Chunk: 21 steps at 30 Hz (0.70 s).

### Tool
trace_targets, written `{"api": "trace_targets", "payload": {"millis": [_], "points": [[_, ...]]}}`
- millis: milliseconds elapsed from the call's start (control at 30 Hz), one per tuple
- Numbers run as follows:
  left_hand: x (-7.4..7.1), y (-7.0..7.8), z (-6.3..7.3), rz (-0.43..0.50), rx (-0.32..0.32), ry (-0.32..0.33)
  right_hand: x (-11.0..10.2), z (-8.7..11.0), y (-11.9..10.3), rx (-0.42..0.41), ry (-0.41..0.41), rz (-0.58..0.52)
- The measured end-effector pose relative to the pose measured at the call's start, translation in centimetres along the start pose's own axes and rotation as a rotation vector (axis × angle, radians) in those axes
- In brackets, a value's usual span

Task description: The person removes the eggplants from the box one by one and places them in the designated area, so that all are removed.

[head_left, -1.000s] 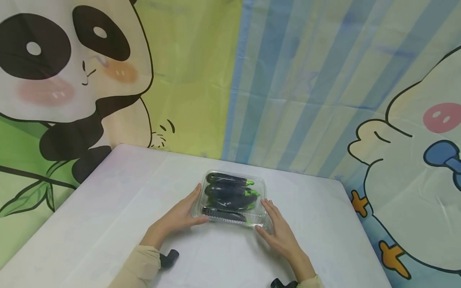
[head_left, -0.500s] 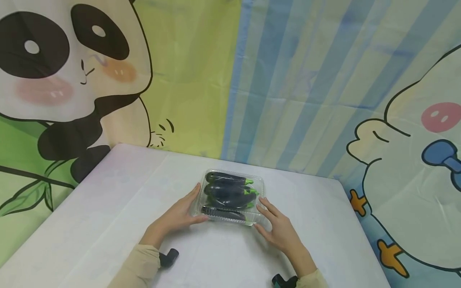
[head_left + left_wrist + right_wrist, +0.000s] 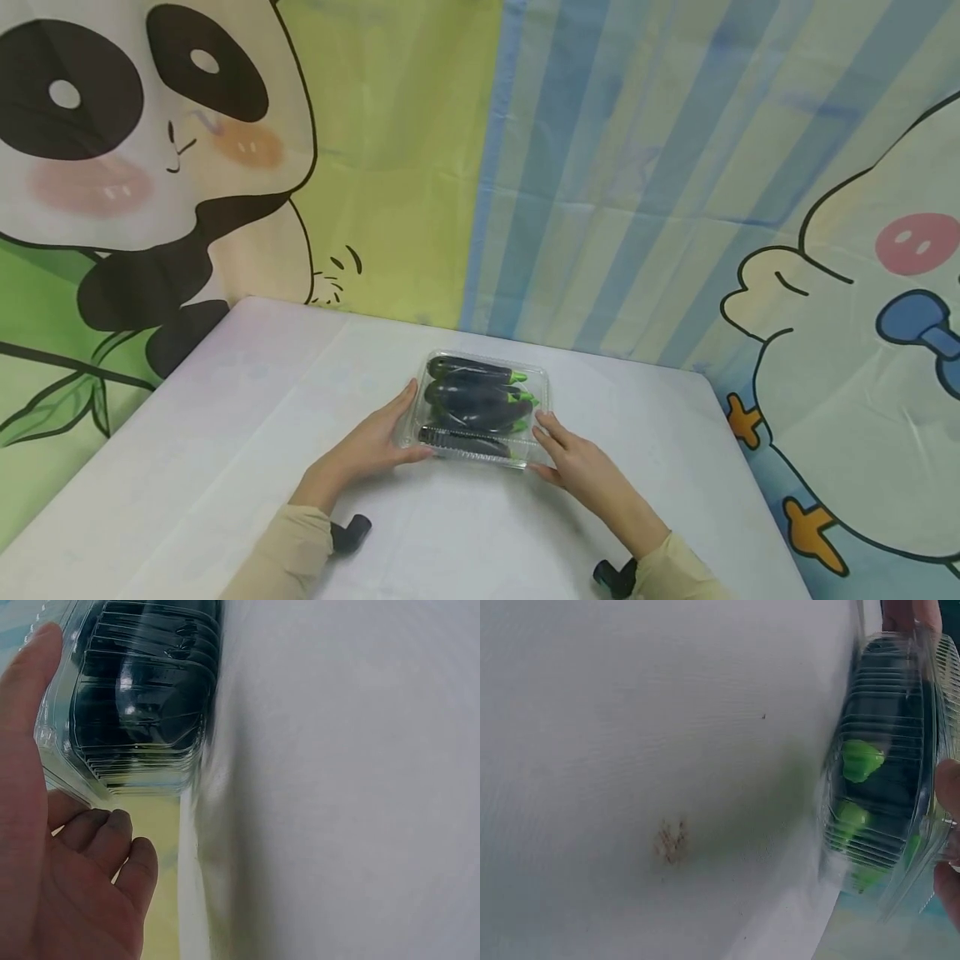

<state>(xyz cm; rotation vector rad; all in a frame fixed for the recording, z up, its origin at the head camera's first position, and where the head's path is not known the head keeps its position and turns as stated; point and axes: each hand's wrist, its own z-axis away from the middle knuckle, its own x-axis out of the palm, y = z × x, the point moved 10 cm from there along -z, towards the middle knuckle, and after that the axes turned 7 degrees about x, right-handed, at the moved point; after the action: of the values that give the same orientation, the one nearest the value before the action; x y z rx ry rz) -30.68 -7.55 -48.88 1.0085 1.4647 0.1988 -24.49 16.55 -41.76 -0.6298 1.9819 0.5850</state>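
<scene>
A clear plastic clamshell box (image 3: 538, 379) sits on the white table, with several dark eggplants (image 3: 476, 396) inside, their green stem ends toward the right. My left hand (image 3: 367, 446) holds the box's left side, its thumb at the front edge. In the left wrist view the thumb lies along the rim, and the other fingers (image 3: 139, 874) are bent near the box's end. My right hand (image 3: 581, 467) is at the front right corner; in the right wrist view two of its fingertips (image 3: 949, 787) pinch the rim. Through the ribbed wall the green stems (image 3: 861, 760) show.
The white table (image 3: 247, 433) carries the box near its middle. Behind it hangs a printed cloth (image 3: 405, 167) with a panda and a white bird figure. Dark wrist devices (image 3: 351, 533) stick out from both sleeves. Small brown specks (image 3: 671, 841) mark the table surface.
My right hand has slid left and slightly inward along the box's front right corner, its forearm swinging out to the right. The left hand keeps its hold, and the box stays nearly in place.
</scene>
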Motion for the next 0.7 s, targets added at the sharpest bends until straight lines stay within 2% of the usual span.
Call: {"api": "trace_targets", "payload": {"millis": [167, 333, 600, 700], "points": [[0.1, -0.1, 0.0, -0.010, 0.006, 0.002, 0.4, -0.5, -0.9, -0.031, -0.080, 0.122], [0.0, -0.1, -0.1, -0.012, 0.013, 0.005, 0.3, -0.7, -1.7, -0.034, -0.078, 0.200], [0.4, -0.4, -0.1, -0.006, 0.015, 0.003, 1.0, -0.7, -2.4, 0.095, -0.126, 0.224], [0.3, -0.4, -0.1, -0.006, 0.019, 0.008, 1.1, -0.7, -2.6, 0.146, -0.108, 0.259]]}}
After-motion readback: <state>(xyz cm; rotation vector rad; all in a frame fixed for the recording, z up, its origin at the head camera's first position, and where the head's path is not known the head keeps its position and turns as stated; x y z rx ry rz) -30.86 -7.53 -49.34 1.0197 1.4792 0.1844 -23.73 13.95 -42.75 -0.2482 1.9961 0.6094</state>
